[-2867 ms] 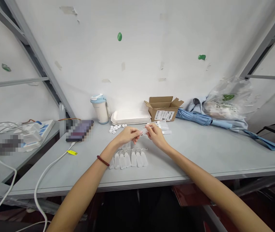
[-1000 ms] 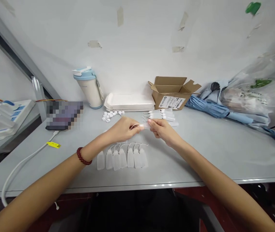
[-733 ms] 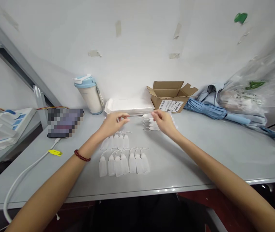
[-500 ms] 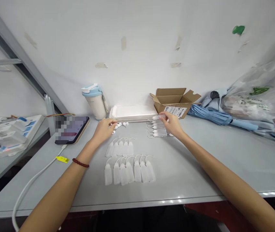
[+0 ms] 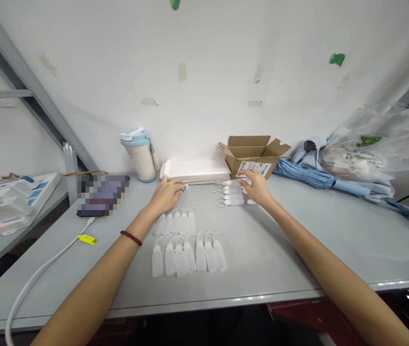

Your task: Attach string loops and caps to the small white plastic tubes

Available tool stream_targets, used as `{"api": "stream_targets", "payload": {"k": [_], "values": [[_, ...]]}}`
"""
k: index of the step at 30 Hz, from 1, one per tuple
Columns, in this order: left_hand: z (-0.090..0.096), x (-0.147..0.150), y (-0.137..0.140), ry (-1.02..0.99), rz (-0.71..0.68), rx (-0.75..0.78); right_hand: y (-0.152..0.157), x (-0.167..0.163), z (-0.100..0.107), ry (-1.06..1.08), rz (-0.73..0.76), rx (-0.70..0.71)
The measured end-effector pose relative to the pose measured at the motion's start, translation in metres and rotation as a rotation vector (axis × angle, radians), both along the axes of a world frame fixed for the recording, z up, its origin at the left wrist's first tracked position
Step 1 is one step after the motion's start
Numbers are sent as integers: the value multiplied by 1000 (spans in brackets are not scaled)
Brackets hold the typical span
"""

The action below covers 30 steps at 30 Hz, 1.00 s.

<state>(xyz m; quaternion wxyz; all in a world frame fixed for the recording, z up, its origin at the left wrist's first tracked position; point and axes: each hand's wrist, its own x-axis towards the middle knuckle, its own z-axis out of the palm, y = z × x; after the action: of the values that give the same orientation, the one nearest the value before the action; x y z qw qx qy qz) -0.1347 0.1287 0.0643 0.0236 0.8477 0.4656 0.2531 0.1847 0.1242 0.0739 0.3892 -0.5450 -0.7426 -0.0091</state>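
Observation:
My left hand (image 5: 167, 194) is low over the table, its fingers drawn together at a small white cap (image 5: 186, 186) by the fingertips. It hides the table beneath. My right hand (image 5: 256, 188) has thumb and forefinger apart beside a group of small translucent squeeze bottles (image 5: 232, 198) with thin curved spouts pointing left. Nothing shows in its grasp. Closer to me, more of these bottles lie in two rows, a shorter back row (image 5: 175, 223) and a longer front row (image 5: 189, 257), spouts away from me.
A stack of flat white packs (image 5: 197, 169) lies against the wall, between a tumbler (image 5: 140, 156) and an open cardboard box (image 5: 250, 153). On the left is a phone (image 5: 103, 194) with a white cable (image 5: 51, 262). A folded blue umbrella (image 5: 303, 174) and plastic bag (image 5: 366, 154) lie right.
My left hand has moved right and now covers the place where several white caps showed. My right hand's thumb and forefinger have spread apart at the bottles. The view has shifted slightly.

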Motion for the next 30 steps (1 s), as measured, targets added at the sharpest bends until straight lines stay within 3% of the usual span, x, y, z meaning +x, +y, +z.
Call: {"api": "stream_targets", "payload": {"k": [5, 9, 12, 17, 21, 25, 30], "values": [[-3, 3, 0, -25, -4, -35, -25, -19, 22, 90, 43, 41], [-1, 4, -2, 11, 7, -40, -59, -55, 30, 101, 320, -190], [5, 5, -7, 3, 10, -40, -80, -75, 29, -5, 556, -341], [18, 15, -22, -162, 104, -63, -88, -82, 23, -84, 785, -528], [20, 26, -32, -437, 143, -197, -87, -88, 20, -134, 808, -538], [22, 35, -41, -705, 89, -274, -89, -96, 20, -286, 727, -537], [32, 44, -56, -918, 60, -513, -89, -96, 15, -424, 619, -445]]}}
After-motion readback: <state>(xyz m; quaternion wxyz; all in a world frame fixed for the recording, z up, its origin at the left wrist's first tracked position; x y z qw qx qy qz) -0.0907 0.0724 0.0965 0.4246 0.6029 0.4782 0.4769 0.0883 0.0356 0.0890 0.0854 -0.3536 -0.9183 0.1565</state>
